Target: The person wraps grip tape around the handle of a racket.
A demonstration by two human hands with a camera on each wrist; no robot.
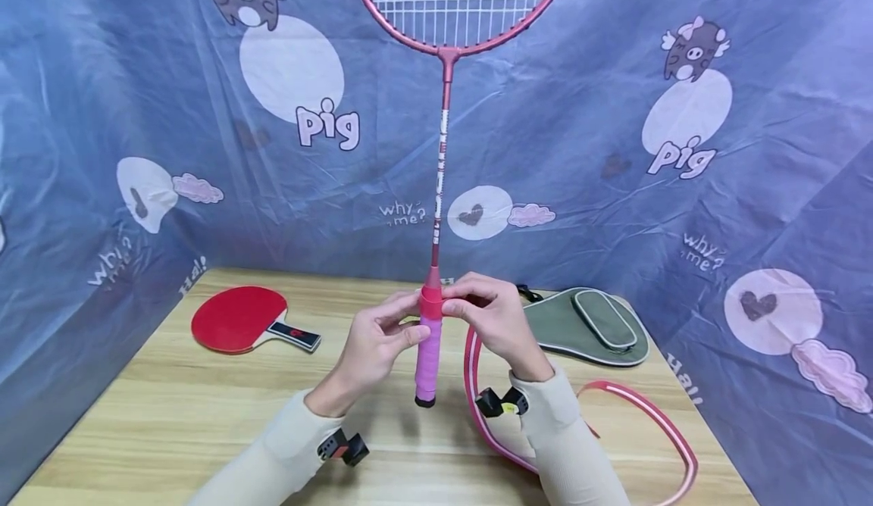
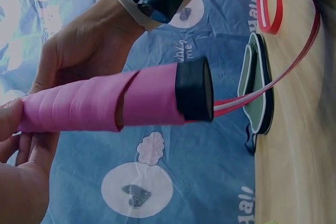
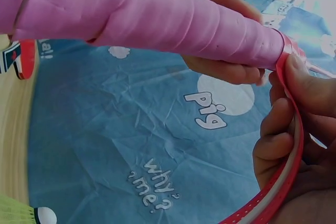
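A red badminton racket [image 1: 427, 362] stands upright in the head view, its handle wrapped in pink-purple tape, black butt cap [image 2: 197, 90] downward. My left hand [image 1: 375, 339] holds the upper handle between thumb and fingers. On the other side, my right hand [image 1: 501, 324] pinches a strip of red grip tape [image 3: 283, 177] between thumb and index finger. The red tape circles the top of the handle, over the pink wrap's upper end. From the right hand its loose length, with a whitish stripe, hangs down and loops across the table on the right.
A red table tennis bat [image 1: 239, 320] lies on the wooden table [image 1: 170, 430] at left. A green racket case [image 1: 559, 324] lies at the back right. Part of a yellow shuttlecock [image 3: 31, 214] shows in the right wrist view. Blue printed cloth [image 1: 580, 135] hangs behind the table.
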